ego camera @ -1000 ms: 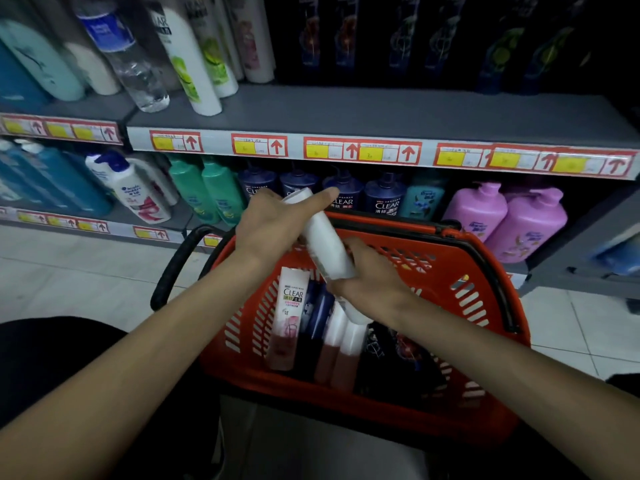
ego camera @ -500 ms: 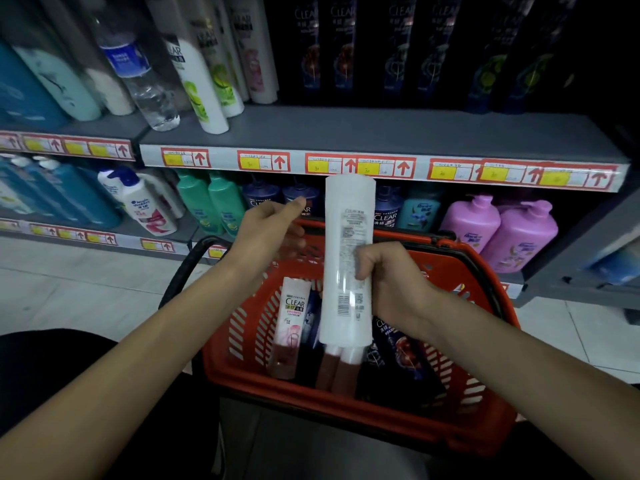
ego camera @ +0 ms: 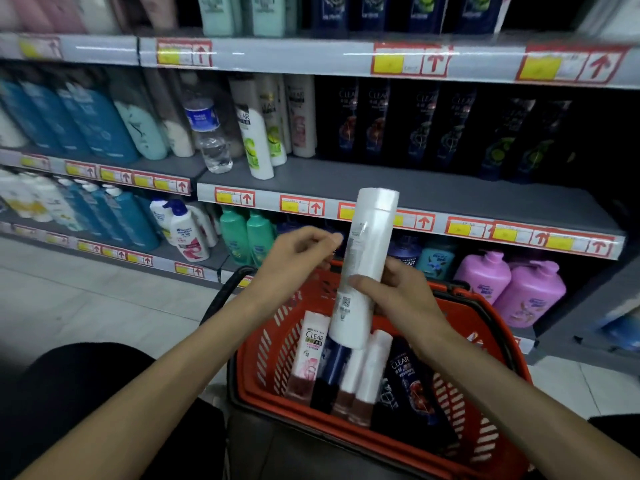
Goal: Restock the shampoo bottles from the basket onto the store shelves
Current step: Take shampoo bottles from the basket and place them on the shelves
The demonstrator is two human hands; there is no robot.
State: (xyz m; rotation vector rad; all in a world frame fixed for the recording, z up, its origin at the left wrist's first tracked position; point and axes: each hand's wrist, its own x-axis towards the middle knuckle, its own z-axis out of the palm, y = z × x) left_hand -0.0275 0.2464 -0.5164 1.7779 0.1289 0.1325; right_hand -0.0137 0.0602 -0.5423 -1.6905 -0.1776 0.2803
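A person is holding a tall white bottle (ego camera: pixel 363 268) straight up in the middle of the frame, above a red basket (ego camera: pixel 491 424). The right hand (ego camera: pixel 398 299) is wrapping around the lower half of the white bottle, with the thumb pressing on the front and the other fingers going behind. The left hand (ego camera: pixel 301 261) is sitting just to the left of the bottle with its fingers partly curled and holding nothing; I cannot tell if its fingertips are touching the bottle. The basket is sitting in the lower middle of the frame, and its black handle (ego camera: pixel 221 299) is sticking out to the left. More bottles are lying inside it: a white and pink bottle (ego camera: pixel 310 355) on the left, a dark blue bottle (ego camera: pixel 332 368) next to it, two white bottles (ego camera: pixel 367 372) in the middle and a black bottle (ego camera: pixel 408 386) on the right. Behind the hands, a gray shelf (ego camera: pixel 433 192) is running across the frame with red and yellow price tags (ego camera: pixel 301 205) along its edge. White bottles with green labels (ego camera: pixel 256 140) and a clear water bottle (ego camera: pixel 211 133) are standing on it toward the left, and black bottles (ego camera: pixel 433 126) are standing in a row on the right. Two purple pump bottles (ego camera: pixel 509 289) are standing on the lower shelf at the right.
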